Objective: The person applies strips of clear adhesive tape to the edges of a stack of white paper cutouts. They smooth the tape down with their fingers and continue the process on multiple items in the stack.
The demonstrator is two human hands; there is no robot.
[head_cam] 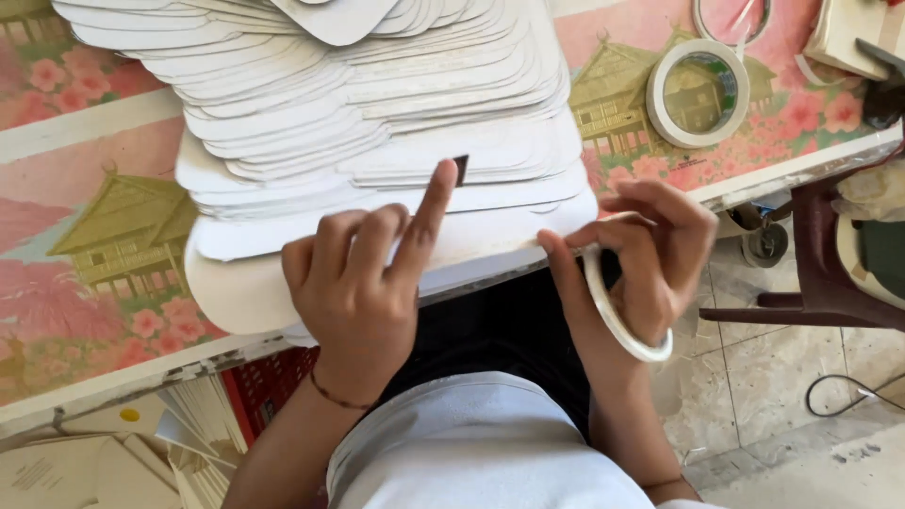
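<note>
A big fanned stack of white cardboard cutouts (358, 104) with rounded corners lies on the table, its lowest sheet overhanging the near edge. My left hand (363, 283) rests on that lowest sheet, index finger stretched up to a small dark slot (461, 168) in a cutout. My right hand (641, 259) holds a white roll of tape (617, 316) at the table's near edge, thumb and fingers pinched at the sheet's corner.
The table wears a pink cloth (85, 236) printed with houses and flowers. A second tape roll (699, 91) lies at the back right. A dark red plastic chair (830, 273) stands right. Paper piles (85, 462) and a red crate (269, 382) sit under the table.
</note>
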